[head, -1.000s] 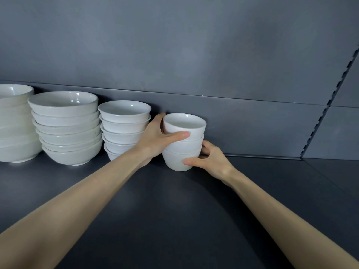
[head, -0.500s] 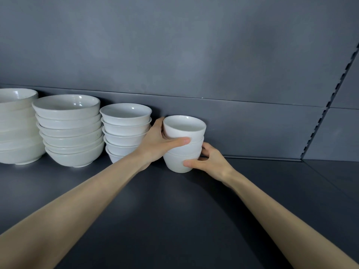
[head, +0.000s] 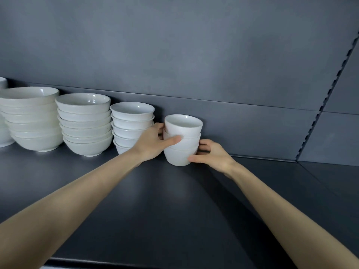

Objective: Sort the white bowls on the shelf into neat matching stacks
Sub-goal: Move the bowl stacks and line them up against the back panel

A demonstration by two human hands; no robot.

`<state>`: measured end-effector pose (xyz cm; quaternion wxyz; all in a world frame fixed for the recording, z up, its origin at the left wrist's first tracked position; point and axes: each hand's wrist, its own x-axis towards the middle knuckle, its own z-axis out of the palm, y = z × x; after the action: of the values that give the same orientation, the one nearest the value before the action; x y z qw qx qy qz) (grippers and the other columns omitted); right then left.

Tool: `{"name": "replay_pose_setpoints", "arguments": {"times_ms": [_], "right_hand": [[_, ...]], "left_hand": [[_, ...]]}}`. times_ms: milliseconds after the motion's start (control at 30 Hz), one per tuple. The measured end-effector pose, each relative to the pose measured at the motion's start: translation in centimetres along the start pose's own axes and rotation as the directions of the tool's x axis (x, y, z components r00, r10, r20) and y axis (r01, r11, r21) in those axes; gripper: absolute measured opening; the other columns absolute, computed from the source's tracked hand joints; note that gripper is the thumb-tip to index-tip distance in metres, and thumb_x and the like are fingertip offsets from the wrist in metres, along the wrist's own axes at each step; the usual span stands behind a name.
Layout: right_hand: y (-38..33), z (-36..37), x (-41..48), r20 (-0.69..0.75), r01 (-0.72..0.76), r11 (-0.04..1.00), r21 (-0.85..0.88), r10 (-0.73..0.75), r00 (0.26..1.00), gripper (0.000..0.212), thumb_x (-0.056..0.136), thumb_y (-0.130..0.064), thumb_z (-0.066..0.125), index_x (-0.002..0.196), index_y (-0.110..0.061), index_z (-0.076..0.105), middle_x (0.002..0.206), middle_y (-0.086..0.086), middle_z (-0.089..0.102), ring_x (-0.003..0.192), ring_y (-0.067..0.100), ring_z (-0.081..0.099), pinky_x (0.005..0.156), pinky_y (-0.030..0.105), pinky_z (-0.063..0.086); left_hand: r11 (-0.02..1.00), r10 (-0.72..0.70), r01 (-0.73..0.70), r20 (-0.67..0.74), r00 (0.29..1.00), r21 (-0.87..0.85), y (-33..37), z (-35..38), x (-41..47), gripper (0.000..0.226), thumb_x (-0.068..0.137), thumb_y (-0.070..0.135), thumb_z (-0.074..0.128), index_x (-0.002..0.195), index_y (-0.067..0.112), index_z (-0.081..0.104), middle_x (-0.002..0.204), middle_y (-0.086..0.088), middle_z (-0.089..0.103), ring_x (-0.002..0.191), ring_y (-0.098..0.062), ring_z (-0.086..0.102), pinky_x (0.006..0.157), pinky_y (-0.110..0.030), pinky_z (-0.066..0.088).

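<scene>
A small stack of three white cup-like bowls (head: 182, 133) stands on the dark shelf (head: 174, 200) near the back wall. My left hand (head: 153, 142) grips its left side, thumb across the front of the middle bowl. My right hand (head: 209, 154) holds the bottom bowl from the right, thumb in front and fingers behind. To the left stand a stack of medium bowls (head: 132, 125), a stack of wider bowls (head: 85, 123) and a stack of the largest bowls (head: 31, 119).
The edge of another white bowl stack (head: 3, 133) shows at the far left. A grey back panel (head: 194, 55) rises behind the stacks, and a slotted upright (head: 326, 94) runs down at the right. Bare shelf surface lies right of my hands.
Both hands keep their hold on the small stack. The view has shifted, so the stacks sit further right in the frame and more of the leftmost stacks shows.
</scene>
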<state>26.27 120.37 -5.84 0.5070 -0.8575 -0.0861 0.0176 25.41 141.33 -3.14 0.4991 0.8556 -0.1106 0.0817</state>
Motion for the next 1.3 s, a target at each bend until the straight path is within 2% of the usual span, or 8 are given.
{"name": "replay_pose_setpoints", "arguments": {"times_ms": [133,200,367,533,733,867,1100,1300], "right_hand": [[-0.6,-1.4,-2.0,-0.035,0.001,0.990,-0.141,-0.006,0.999,0.076,0.077,-0.024,0.080,0.141,-0.013,0.041,0.140,0.007,0.048,0.116,0.017,0.058,0.104,0.031,0.042],[-0.9,-2.4,-3.2,-0.063,-0.010,0.978,-0.210,-0.003,0.998,0.068,0.078,-0.027,0.078,0.137,-0.014,0.047,0.140,0.006,0.049,0.117,0.017,0.057,0.104,0.029,0.041],[-2.5,-5.3,-6.9,-0.196,-0.032,0.887,-0.461,-0.066,0.978,0.060,0.084,-0.029,0.071,0.138,-0.015,0.048,0.142,0.003,0.049,0.131,0.020,0.045,0.103,0.023,0.032],[-3.8,-8.1,-10.6,-0.333,-0.097,0.789,-0.606,-0.141,0.932,0.060,0.087,-0.031,0.067,0.140,-0.016,0.044,0.146,0.006,0.043,0.132,0.027,0.043,0.107,0.038,0.038],[-3.4,-11.7,-15.5,-0.461,-0.249,0.699,-0.670,-0.129,0.878,0.063,0.088,-0.030,0.064,0.144,-0.019,0.036,0.150,0.004,0.032,0.135,0.028,0.036,0.105,0.045,0.039],[-2.4,-14.4,-18.4,-0.531,-0.357,0.648,-0.673,-0.087,0.843,0.064,0.089,-0.030,0.063,0.145,-0.019,0.035,0.155,0.005,0.022,0.139,0.030,0.027,0.102,0.046,0.038],[0.1,-20.7,-22.1,-0.562,-0.394,0.612,-0.686,-0.102,0.821,0.066,0.089,-0.030,0.063,0.147,-0.021,0.032,0.158,0.005,0.018,0.140,0.031,0.024,0.103,0.045,0.036],[3.9,-29.3,-25.3,-0.550,-0.387,0.581,-0.716,-0.127,0.826,0.063,0.090,-0.031,0.061,0.146,-0.021,0.033,0.157,0.003,0.019,0.140,0.028,0.025,0.102,0.045,0.039]], "left_hand": [[0.984,0.003,0.008,-0.062,0.998,0.179,0.5,0.0,-2.0,0.046,0.081,0.034,0.073,0.116,0.009,0.058,0.108,0.003,0.061,0.100,-0.015,0.059,0.084,-0.024,0.045],[0.955,0.036,-0.015,-0.066,0.997,0.296,0.7,0.1,-3.1,0.042,0.082,0.034,0.072,0.114,0.009,0.060,0.107,-0.002,0.064,0.099,-0.018,0.060,0.088,-0.030,0.048],[0.820,0.191,-0.197,0.068,0.979,0.537,3.3,0.6,-4.6,0.049,0.087,0.038,0.064,0.128,0.014,0.053,0.127,-0.003,0.058,0.116,-0.023,0.054,0.098,-0.039,0.043],[0.636,0.335,-0.374,0.195,0.922,0.675,7.3,1.6,-4.3,0.059,0.089,0.045,0.058,0.140,0.019,0.039,0.140,-0.001,0.045,0.128,-0.025,0.042,0.103,-0.039,0.037],[0.532,0.494,-0.529,0.265,0.828,0.661,10.9,4.8,-3.9,0.064,0.089,0.048,0.056,0.143,0.022,0.033,0.141,0.001,0.040,0.130,-0.022,0.033,0.108,-0.035,0.022],[0.483,0.519,-0.570,0.307,0.798,0.665,12.1,7.6,-4.2,0.066,0.089,0.049,0.054,0.145,0.024,0.029,0.144,0.003,0.036,0.134,-0.021,0.029,0.118,-0.041,0.011],[0.480,0.573,-0.627,0.322,0.754,0.614,16.7,13.5,-4.1,0.068,0.088,0.049,0.056,0.145,0.023,0.029,0.145,0.002,0.036,0.133,-0.022,0.031,0.111,-0.039,0.021],[0.515,0.558,-0.618,0.315,0.768,0.595,21.7,22.1,-5.2,0.066,0.089,0.048,0.056,0.144,0.023,0.029,0.143,0.000,0.037,0.132,-0.022,0.031,0.109,-0.037,0.023]]}}
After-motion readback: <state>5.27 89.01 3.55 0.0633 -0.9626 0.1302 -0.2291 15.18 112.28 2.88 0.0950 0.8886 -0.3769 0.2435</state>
